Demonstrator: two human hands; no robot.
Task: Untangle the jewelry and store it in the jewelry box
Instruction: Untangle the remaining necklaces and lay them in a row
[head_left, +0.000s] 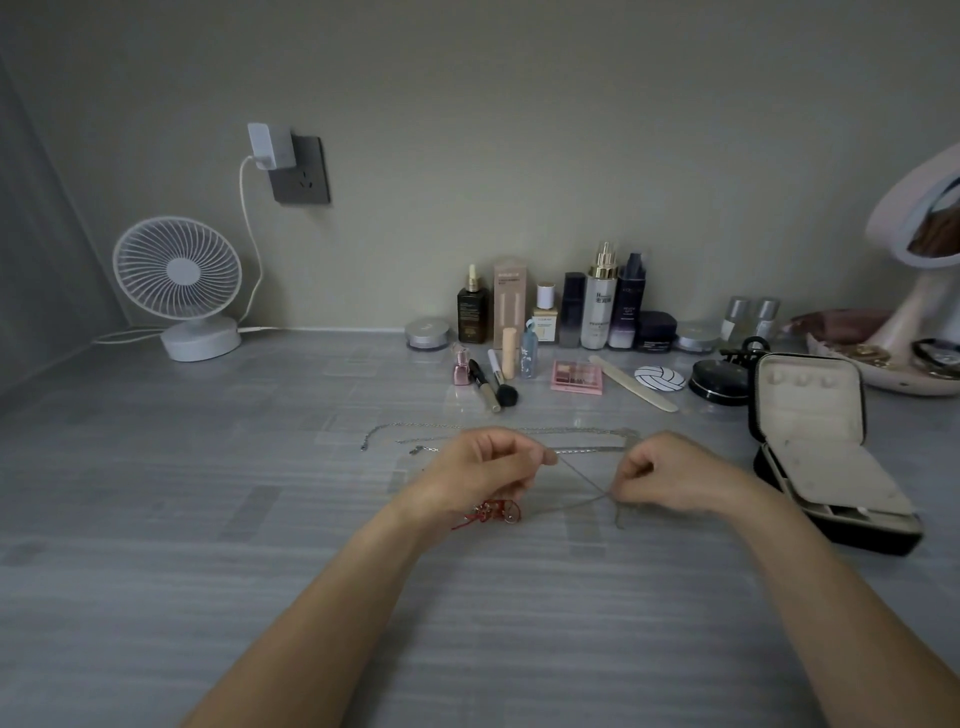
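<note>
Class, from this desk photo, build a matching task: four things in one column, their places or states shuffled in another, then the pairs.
1 desk fan
2 jewelry box
3 red jewelry
4 silver chain

A open, at the right
B pinched by left hand and right hand
C next to the left hand
D far left, by the wall

Pairs: 1-D, 2-A, 3-C, 4-B

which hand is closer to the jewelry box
Right. The right hand pinches the chain a short way from the jewelry box; the left hand holds it farther off, beyond the right hand.
</note>
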